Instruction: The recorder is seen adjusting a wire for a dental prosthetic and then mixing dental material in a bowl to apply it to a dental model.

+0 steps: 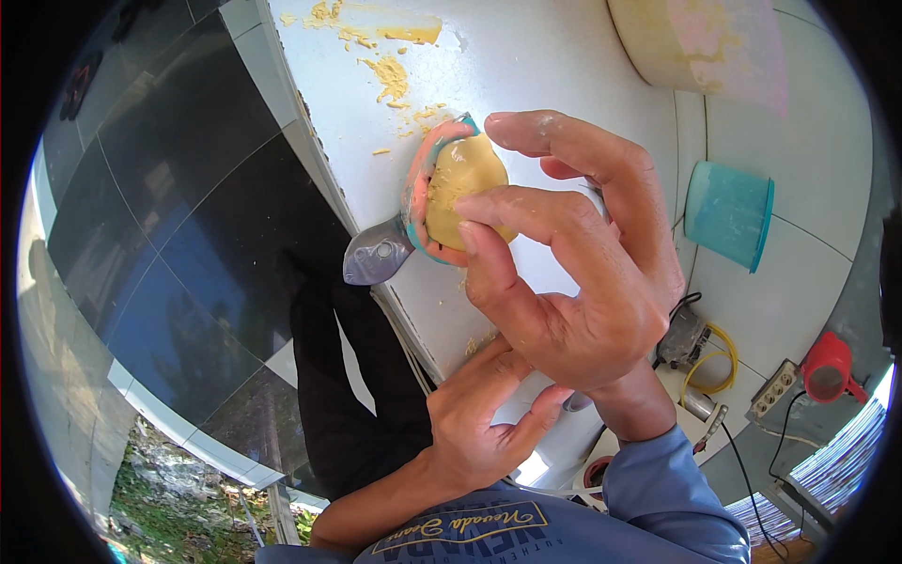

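A smooth yellow putty-like lump (460, 174) sits against a curved pink-and-teal rim (420, 193) on the white tabletop. A grey tab with a hole (378, 252) juts from that rim over the table's near-left edge. My right hand (587, 282) is above the lump, thumb and index fingertip brought together at its surface; anything between them is too small to make out. Its middle finger reaches past the lump's far side. My left hand (484, 418) lies below the right one, with thumb apart and fingers stretched out, their tips partly hidden behind my right hand.
Yellow crumbs and smears (390, 80) lie on the far tabletop. At upper right stands a large pale container (700, 42), with a turquoise tub (729, 214) below it. A corded grey device (684, 338), a power strip (775, 387) and a red object (829, 367) are at right.
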Demonstrator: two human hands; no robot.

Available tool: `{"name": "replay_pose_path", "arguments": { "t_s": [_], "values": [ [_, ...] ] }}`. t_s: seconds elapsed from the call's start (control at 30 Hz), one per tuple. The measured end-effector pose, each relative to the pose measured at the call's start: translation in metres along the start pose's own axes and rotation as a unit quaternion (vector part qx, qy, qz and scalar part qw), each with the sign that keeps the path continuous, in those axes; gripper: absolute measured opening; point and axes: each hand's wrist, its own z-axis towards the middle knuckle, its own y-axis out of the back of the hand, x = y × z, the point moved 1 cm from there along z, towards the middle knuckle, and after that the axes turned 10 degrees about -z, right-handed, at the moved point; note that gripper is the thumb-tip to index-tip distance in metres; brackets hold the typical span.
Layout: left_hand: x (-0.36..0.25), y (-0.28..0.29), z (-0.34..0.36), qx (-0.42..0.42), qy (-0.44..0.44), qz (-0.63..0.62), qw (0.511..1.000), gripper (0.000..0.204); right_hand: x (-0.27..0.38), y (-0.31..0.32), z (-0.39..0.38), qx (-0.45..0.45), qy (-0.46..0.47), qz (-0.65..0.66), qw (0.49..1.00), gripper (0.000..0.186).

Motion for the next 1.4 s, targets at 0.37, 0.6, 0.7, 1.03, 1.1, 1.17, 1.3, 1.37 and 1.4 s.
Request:
{"name": "replay_pose_path", "arguments": {
  "t_s": [0.37,0.6,0.7,1.03,1.1,1.17,1.3,1.37,1.4],
  "values": [
    [0.0008,0.0004,-0.0005,-0.007,0.002,0.015,1.0,0.036,-0.002,-0.0056,-0.0023,0.014,0.006,-0.002,1.0,0.021],
    [0.0013,-0.0002,-0.0015,-0.01,0.003,0.003,1.0,0.036,-0.0014,-0.005,-0.0007,0.021,0.008,-0.01,1.0,0.021],
    [0.0012,-0.0004,-0.0007,-0.008,0.001,0.007,1.0,0.036,-0.0004,-0.0031,0.0002,0.018,0.005,-0.014,1.0,0.022],
    [0.0007,-0.0004,-0.0002,-0.005,0.005,0.003,1.0,0.035,-0.0001,-0.0024,0.0021,0.037,0.011,-0.017,0.999,0.022],
    [0.0003,-0.0008,0.0001,-0.003,0.005,0.0,1.0,0.035,-0.0008,-0.003,0.0024,0.034,0.012,-0.016,0.999,0.022],
    [0.0011,-0.001,-0.0009,-0.005,0.006,-0.003,1.0,0.034,-0.0006,-0.0039,0.002,0.03,0.013,-0.014,0.999,0.022],
    [0.0013,0.0011,-0.0008,-0.003,0.008,-0.004,1.0,0.035,0.0026,-0.0021,0.0028,0.038,0.015,-0.022,0.999,0.022],
    [0.001,0.0017,-0.0013,-0.001,-0.003,0.008,1.0,0.036,0.0021,-0.0006,0.0024,0.042,0.018,-0.029,0.999,0.023],
    [0.0012,0.0012,-0.0016,0.0,-0.003,0.008,1.0,0.036,-0.0001,0.0002,0.0009,0.025,0.025,-0.025,0.999,0.025]
  ]
}}
